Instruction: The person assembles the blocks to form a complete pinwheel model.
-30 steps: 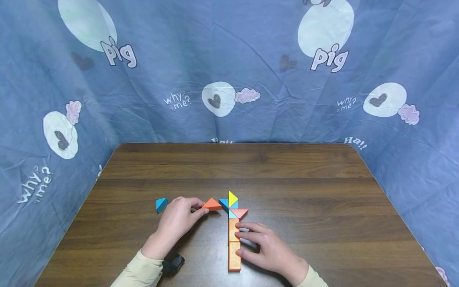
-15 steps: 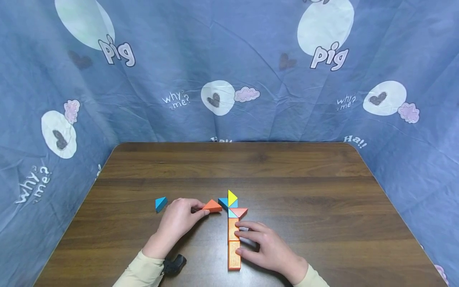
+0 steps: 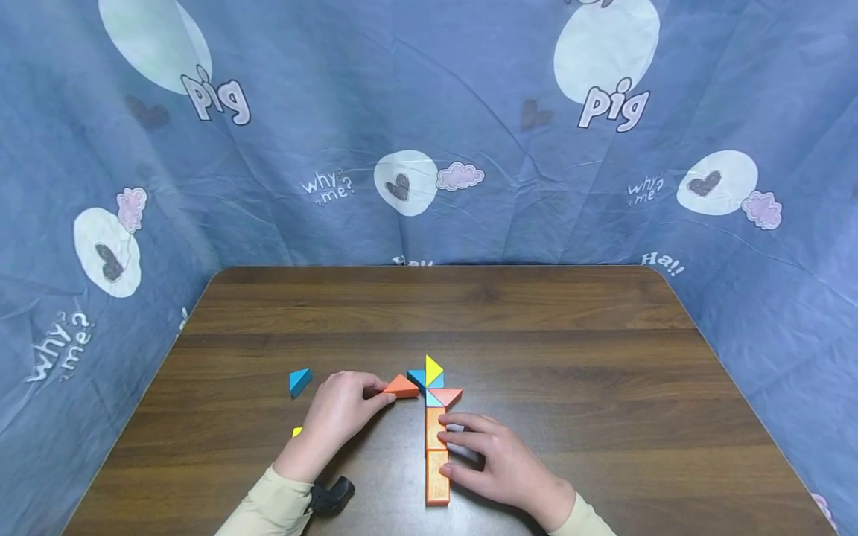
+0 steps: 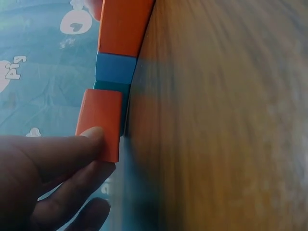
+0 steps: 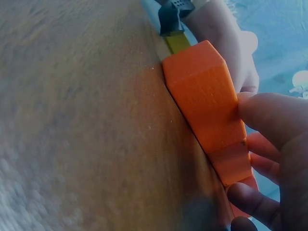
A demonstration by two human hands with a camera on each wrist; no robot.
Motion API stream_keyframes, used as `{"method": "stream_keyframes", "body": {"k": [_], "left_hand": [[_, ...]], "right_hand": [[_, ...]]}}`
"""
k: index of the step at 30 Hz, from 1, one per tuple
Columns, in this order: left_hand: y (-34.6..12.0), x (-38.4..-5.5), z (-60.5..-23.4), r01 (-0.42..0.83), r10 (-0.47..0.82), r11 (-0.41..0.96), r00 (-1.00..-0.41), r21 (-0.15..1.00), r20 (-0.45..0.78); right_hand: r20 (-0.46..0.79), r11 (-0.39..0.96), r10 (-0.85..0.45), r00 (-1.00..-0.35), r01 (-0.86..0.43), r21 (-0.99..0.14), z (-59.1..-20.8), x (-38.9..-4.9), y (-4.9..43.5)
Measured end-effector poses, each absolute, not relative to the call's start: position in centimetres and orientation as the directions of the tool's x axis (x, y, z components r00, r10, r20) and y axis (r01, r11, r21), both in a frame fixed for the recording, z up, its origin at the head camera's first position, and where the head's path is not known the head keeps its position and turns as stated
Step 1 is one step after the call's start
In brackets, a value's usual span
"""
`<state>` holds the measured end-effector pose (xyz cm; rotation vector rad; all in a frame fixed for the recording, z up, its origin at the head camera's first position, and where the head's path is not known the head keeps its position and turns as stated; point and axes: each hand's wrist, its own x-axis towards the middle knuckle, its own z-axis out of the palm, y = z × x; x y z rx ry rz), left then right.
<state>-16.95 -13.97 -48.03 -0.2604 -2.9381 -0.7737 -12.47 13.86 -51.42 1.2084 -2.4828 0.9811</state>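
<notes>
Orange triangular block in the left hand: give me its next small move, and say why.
I'd probably slide the orange triangular block slightly right, toward the light blue triangle: the left hand pinches it, a gap shows between its tip and that triangle, and the right hand touches the orange rectangular blocks, perhaps steadying them.

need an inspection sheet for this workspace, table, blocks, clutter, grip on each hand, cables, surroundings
Surface: brown wood-grain table
Job's things: two orange blocks end to end; yellow triangle, pink triangle and blue pieces beyond them
Clutter: separate blue triangle; yellow piece, partly hidden by left arm
Grips: left hand grip pinches orange triangle, contact with blue pieces unclear; right hand grip touches orange blocks' right side
Cables: nothing seen
Surroundings: blue printed cloth around the table
</notes>
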Motion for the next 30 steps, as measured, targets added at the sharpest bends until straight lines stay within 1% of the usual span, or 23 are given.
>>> {"method": "stream_keyframes", "body": {"k": [13,19,30], "left_hand": [[-13.53,-17.20,-48.35,0.199,0.161,0.841,-0.980,0.503,0.119],[-13.36,-17.25,-48.54,0.210,0.172,0.841,-0.977,0.499,0.122],[-13.28,-17.39,-48.74,0.251,0.191,0.840,-0.966,0.480,0.172]], "right_hand": [[0.491,0.422,-0.613,-0.619,-0.782,-0.460,-51.57,-12.53,13.75],[0.488,0.417,-0.613,-0.621,-0.779,-0.468,-51.63,-12.57,13.74],[0.474,0.425,-0.617,-0.628,-0.773,-0.470,-51.54,-12.56,13.84]]}}
